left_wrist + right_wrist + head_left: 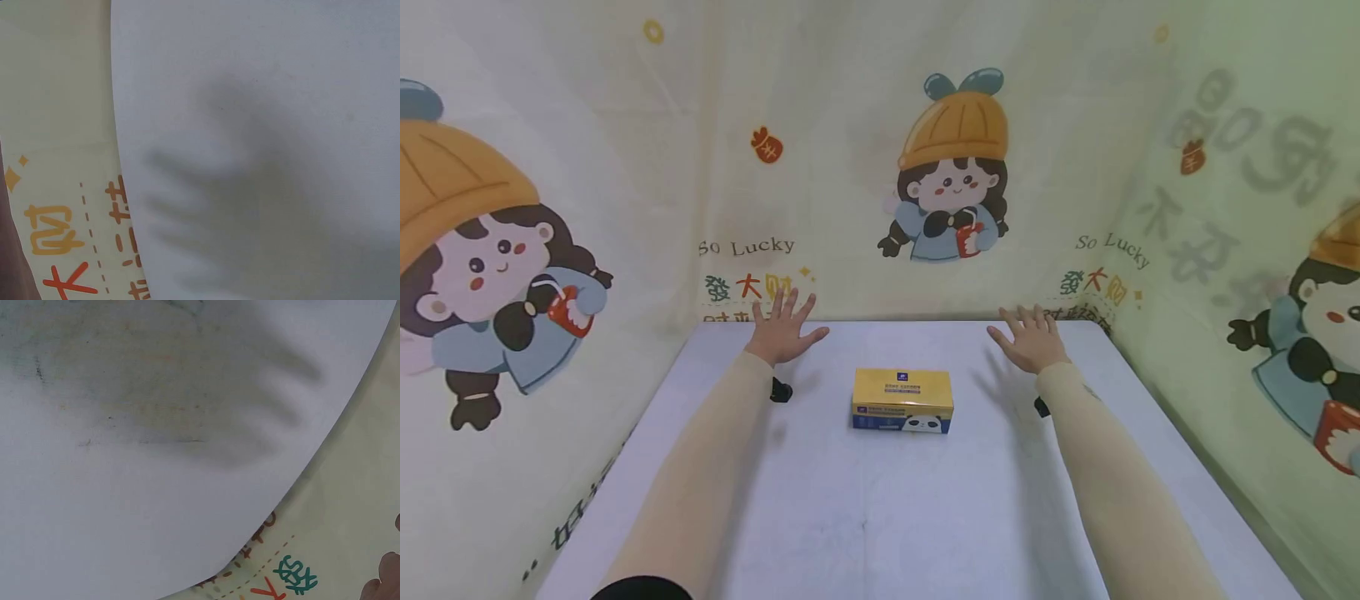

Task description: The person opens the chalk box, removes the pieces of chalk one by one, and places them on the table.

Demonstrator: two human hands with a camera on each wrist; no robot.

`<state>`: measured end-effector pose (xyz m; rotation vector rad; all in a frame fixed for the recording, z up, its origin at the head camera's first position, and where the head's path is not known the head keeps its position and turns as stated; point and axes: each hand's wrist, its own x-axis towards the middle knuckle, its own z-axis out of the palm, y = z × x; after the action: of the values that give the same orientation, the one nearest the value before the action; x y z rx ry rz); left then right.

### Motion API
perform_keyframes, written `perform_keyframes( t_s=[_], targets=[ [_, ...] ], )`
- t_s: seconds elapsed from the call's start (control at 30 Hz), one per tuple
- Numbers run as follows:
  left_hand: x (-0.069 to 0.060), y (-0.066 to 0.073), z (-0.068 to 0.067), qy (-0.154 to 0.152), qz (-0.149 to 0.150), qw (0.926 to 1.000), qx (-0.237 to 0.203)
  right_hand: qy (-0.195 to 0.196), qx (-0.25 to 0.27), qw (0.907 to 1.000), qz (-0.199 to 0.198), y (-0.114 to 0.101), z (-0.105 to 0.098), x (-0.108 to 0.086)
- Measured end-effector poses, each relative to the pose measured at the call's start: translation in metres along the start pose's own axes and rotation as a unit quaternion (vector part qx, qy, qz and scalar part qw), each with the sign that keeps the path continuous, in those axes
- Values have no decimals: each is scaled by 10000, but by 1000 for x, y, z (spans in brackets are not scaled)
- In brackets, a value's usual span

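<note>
A yellow and blue cardboard box (902, 400) with a panda picture on its front sits on the white table, between the two arms. My left hand (782, 332) is held out to the left of the box and beyond it, fingers straight and spread, holding nothing. On the other side my right hand (1028, 340) reaches out likewise, fingers straight and thumb apart, with nothing in it. Both hands are apart from the box. Neither wrist view shows a hand itself; each has a blurred hand shadow on the tabletop.
The white table (865, 517) ends at a printed curtain (842, 208) behind, with more curtain on both sides. Small black devices (781, 390) hang under the wrists. Faint dark marks (144, 442) show on the tabletop in the right wrist view.
</note>
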<state>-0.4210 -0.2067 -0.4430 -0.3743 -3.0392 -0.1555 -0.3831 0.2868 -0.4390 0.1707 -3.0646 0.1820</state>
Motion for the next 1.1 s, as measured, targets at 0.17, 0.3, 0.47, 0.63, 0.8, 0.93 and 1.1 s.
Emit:
perform_keyframes(
  t_s=[0.17,0.3,0.47,0.63,0.8,0.93,1.1],
  targets=[
    [-5,4,1,-44,-71,10000,7,-19,118,9999,-40,2,3,-1],
    [-6,10,2,-1,32,10000,35,-28,171,9998,-22,4,5,-1],
    [-6,13,1,-33,199,9997,149,-44,195,9997,-126,-3,5,1],
    [-6,18,2,33,393,9986,345,-54,285,9987,-428,-9,8,5],
    [-15,27,14,-234,737,9960,444,-162,907,9911,-957,-16,18,9],
    [-17,46,25,-372,889,9952,158,-260,1490,9832,-1020,-21,28,4],
    [-29,65,35,-214,1113,9931,-288,-396,1687,9770,-1241,-38,34,-5]
  ],
)
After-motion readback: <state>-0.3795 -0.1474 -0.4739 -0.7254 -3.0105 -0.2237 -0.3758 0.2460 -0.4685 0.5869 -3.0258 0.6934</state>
